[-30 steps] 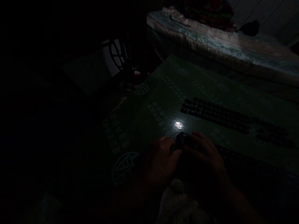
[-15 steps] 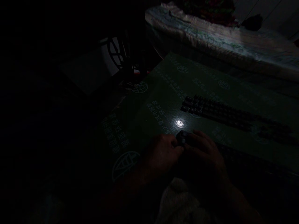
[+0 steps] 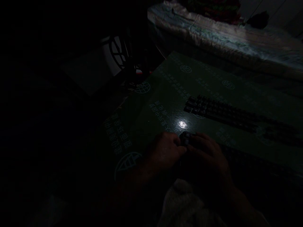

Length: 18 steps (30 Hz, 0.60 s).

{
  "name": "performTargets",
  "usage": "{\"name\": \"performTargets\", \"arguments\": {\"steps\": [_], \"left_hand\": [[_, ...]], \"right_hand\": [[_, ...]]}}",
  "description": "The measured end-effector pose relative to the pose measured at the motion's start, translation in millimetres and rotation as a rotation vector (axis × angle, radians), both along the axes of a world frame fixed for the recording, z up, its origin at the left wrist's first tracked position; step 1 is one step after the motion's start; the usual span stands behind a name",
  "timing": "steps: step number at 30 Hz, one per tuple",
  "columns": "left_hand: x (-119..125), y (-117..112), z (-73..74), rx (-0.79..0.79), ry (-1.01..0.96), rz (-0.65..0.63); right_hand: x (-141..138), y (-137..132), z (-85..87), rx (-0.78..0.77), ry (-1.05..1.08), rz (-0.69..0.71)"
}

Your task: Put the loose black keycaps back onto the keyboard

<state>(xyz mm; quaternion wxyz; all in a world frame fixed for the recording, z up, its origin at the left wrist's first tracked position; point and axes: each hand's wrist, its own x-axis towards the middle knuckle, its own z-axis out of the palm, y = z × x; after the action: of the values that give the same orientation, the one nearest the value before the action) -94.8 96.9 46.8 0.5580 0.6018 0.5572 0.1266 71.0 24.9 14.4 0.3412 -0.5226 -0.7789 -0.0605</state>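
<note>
The scene is very dark. My left hand (image 3: 164, 151) and my right hand (image 3: 208, 157) meet over a green printed board (image 3: 213, 82). Both are closed around a small dark object (image 3: 185, 138) pinched between their fingertips; it looks like a keycap, but I cannot make it out for sure. Rows of dark keycaps (image 3: 222, 113) lie on the board just beyond my right hand. A bright glare spot (image 3: 182, 124) shines on the board right in front of the fingers. A pale cloth (image 3: 187, 201) lies under my wrists.
A long cloth-covered surface (image 3: 213, 34) runs across the back, with a dark lump (image 3: 258, 19) and a reddish bundle (image 3: 213, 8) on it. A dark wire-frame thing (image 3: 120, 56) stands left of the board. The left half is black.
Both hands have stayed together on the small dark object, shifting slightly away from me along the board. The view has tipped a little.
</note>
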Motion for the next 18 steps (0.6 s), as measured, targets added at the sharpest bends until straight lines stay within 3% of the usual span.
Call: {"name": "performTargets", "arguments": {"steps": [12, 18], "left_hand": [[1, -1, -2.5, 0.005, 0.005, -0.001], [1, -1, -3.3, 0.037, 0.005, -0.007]], "right_hand": [[-4, -9, 17.4, -0.032, -0.305, 0.042], [-8, -10, 12.7, -0.025, -0.272, 0.024]]}}
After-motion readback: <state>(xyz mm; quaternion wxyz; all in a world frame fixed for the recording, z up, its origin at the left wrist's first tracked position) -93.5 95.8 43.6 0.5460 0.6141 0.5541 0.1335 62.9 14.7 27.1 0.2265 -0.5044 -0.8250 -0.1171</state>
